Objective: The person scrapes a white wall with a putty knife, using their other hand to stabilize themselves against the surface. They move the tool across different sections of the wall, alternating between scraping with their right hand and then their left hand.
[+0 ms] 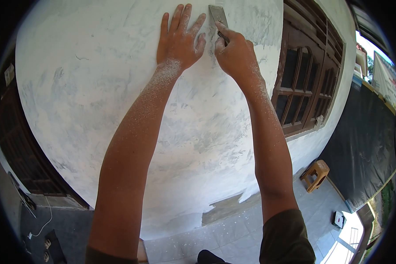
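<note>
My left hand (180, 38) lies flat against the patchy white wall (198, 110), fingers spread, with nothing in it. Beside it on the right, my right hand (236, 52) is wrapped round the handle of a metal scraper (217, 16). The scraper's flat blade points up along the wall near the top of the view; most of its handle is hidden by my fingers. White dust covers both wrists and some of the fingers. The wall shows grey smears and uneven white coating around both hands.
A brown wooden window (303, 75) is set in the wall at right. On the tiled floor stand a brown stool (315, 175) and a small container (338, 219). A dark sheet (361, 141) hangs at far right. At far left are a dark door (26, 145) and a white cable (51, 215).
</note>
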Available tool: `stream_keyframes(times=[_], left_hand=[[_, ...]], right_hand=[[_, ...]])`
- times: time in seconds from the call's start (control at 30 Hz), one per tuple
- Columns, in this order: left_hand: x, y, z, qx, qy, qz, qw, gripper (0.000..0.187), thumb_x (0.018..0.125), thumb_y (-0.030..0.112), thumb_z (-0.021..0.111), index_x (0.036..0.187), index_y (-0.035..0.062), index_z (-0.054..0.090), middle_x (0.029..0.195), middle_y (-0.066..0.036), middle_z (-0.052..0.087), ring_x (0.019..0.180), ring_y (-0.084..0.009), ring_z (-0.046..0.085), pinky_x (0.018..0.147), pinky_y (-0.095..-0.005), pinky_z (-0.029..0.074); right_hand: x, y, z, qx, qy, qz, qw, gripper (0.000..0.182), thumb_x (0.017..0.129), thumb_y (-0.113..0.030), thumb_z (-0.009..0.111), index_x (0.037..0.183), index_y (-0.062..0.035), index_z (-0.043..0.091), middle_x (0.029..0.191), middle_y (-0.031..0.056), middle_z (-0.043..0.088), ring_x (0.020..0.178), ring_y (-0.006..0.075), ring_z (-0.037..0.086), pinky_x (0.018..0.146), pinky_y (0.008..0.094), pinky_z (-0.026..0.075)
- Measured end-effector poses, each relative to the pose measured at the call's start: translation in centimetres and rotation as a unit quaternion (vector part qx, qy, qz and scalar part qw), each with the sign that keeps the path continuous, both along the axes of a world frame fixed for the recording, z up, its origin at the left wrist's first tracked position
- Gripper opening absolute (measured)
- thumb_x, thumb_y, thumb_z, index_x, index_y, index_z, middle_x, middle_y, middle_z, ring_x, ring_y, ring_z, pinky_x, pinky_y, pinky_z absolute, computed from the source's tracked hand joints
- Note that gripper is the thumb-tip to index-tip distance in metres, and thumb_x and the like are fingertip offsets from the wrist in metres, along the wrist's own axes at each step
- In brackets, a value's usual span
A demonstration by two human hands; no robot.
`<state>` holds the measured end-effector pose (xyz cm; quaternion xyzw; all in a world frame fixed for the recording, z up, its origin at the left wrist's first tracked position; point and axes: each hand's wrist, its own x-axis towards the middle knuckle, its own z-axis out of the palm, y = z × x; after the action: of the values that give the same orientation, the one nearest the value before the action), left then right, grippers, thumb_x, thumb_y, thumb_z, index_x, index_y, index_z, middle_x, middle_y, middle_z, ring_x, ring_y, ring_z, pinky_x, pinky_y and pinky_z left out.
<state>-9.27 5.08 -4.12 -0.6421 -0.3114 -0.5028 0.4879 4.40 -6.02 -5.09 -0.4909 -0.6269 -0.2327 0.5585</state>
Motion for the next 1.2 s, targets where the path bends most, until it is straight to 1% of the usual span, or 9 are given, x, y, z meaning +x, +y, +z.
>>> stream_keyframes(times=[0.13,0.47,0.63,0.73,0.8,0.93,1.07,1.13,1.2], left_hand=[[0.1,-0.1,0.0,-0.007,-0.003,-0.002,1.000,0.060,0.100,0.039,0.048,0.155,0.0164,0.041,0.166,-0.017,0.025,0.155,-0.0309,0.017,0.127,-0.0515,0.008],[0.1,-0.5,0.0,-0.013,-0.003,0.002,1.000,0.062,0.099,0.039,0.050,0.156,0.0164,0.040,0.167,-0.017,0.023,0.156,-0.0305,0.015,0.127,-0.0521,0.007],[0.0,0.1,0.2,-0.001,-0.002,0.002,1.000,0.061,0.100,0.038,0.049,0.156,0.0161,0.040,0.166,-0.016,0.024,0.155,-0.0308,0.017,0.127,-0.0523,0.008],[0.3,0.2,-0.2,0.020,0.003,-0.013,1.000,0.059,0.099,0.037,0.050,0.154,0.0157,0.043,0.166,-0.016,0.026,0.155,-0.0309,0.018,0.127,-0.0522,0.009],[0.7,0.0,-0.4,0.054,-0.035,0.099,0.993,0.057,0.096,0.044,0.055,0.151,0.0307,0.048,0.162,-0.009,0.036,0.153,-0.0259,0.026,0.126,-0.0529,0.008],[0.6,0.1,-0.3,0.059,-0.032,0.095,0.993,0.056,0.097,0.045,0.053,0.151,0.0306,0.048,0.162,-0.008,0.036,0.153,-0.0252,0.026,0.126,-0.0528,0.008],[0.7,0.3,-0.4,0.060,-0.032,0.095,0.993,0.057,0.097,0.045,0.053,0.151,0.0305,0.048,0.162,-0.009,0.036,0.153,-0.0252,0.026,0.126,-0.0529,0.009],[0.7,0.3,-0.4,0.061,-0.039,0.099,0.992,0.057,0.097,0.045,0.054,0.151,0.0304,0.048,0.162,-0.009,0.036,0.153,-0.0253,0.026,0.126,-0.0529,0.009],[0.7,0.2,-0.3,0.062,-0.037,0.083,0.994,0.057,0.096,0.045,0.054,0.151,0.0305,0.047,0.162,-0.009,0.036,0.153,-0.0253,0.026,0.126,-0.0530,0.009]], right_hand=[[0.3,-0.5,-2.8,-0.020,-0.006,-0.007,1.000,0.041,0.094,-0.012,0.057,0.133,-0.0080,0.066,0.106,0.0260,0.073,0.095,0.0403,0.073,0.090,0.0481,0.058],[0.4,-0.7,-2.8,-0.021,-0.010,0.001,1.000,0.041,0.095,-0.013,0.057,0.134,-0.0086,0.065,0.105,0.0267,0.073,0.094,0.0408,0.073,0.089,0.0490,0.059],[0.3,-0.4,1.0,-0.007,-0.004,0.005,1.000,0.040,0.095,-0.013,0.058,0.134,-0.0102,0.066,0.105,0.0259,0.073,0.097,0.0400,0.073,0.090,0.0492,0.058],[0.5,-0.7,-1.2,-0.023,0.000,0.003,1.000,0.040,0.095,-0.015,0.059,0.134,-0.0105,0.066,0.106,0.0244,0.073,0.099,0.0395,0.073,0.091,0.0494,0.058],[0.9,-0.2,-1.8,-0.022,-0.010,-0.008,1.000,0.041,0.094,-0.017,0.060,0.134,-0.0101,0.066,0.107,0.0247,0.073,0.100,0.0397,0.073,0.092,0.0494,0.058],[0.5,0.4,2.2,-0.011,-0.011,-0.005,1.000,0.046,0.093,-0.015,0.054,0.138,-0.0101,0.063,0.105,0.0259,0.073,0.092,0.0382,0.074,0.090,0.0447,0.057],[0.8,-0.3,0.1,-0.045,-0.002,-0.013,0.999,0.043,0.093,-0.016,0.060,0.135,-0.0090,0.064,0.109,0.0253,0.073,0.101,0.0408,0.072,0.092,0.0494,0.058],[0.9,0.3,-0.8,0.004,-0.039,-0.021,0.999,0.046,0.093,-0.016,0.055,0.138,-0.0100,0.063,0.107,0.0266,0.072,0.089,0.0381,0.074,0.089,0.0442,0.058],[0.8,0.7,1.3,-0.004,-0.023,-0.012,1.000,0.046,0.092,-0.015,0.055,0.138,-0.0101,0.063,0.107,0.0266,0.072,0.091,0.0387,0.074,0.091,0.0447,0.057]])
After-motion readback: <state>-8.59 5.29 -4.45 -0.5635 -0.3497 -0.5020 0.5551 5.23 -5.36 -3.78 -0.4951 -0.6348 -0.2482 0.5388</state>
